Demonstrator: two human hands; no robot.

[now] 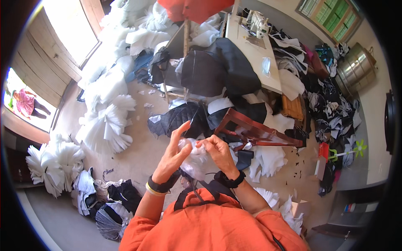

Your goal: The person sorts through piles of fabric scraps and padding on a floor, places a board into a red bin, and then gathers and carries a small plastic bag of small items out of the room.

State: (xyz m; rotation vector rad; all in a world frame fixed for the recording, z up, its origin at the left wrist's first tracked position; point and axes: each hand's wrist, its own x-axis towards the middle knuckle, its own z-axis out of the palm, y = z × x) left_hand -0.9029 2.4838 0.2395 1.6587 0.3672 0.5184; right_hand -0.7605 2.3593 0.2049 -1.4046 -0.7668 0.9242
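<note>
A crumpled, see-through whitish plastic bag (194, 162) is between my two hands, in front of my chest. My left hand (171, 154) is at its left side, index finger and thumb stretched apart; its lower fingers are partly hidden. My right hand (218, 154) pinches at the bag's upper right edge, thumb and fingertips together. Whether a smaller item is in that pinch cannot be made out. Dark bands circle both wrists, and a pale yellow band sits beside the left one.
Beyond my hands lie dark quilted fabric (184, 118) and a tipped reddish-brown wooden stool (255, 130). A sewing machine (257, 24) stands on a pale table (251, 50). Ruffled white cloth bundles (106, 125) lie left; dark scraps (328, 113) heap right. Someone in pink (26, 102) is outside the doorway.
</note>
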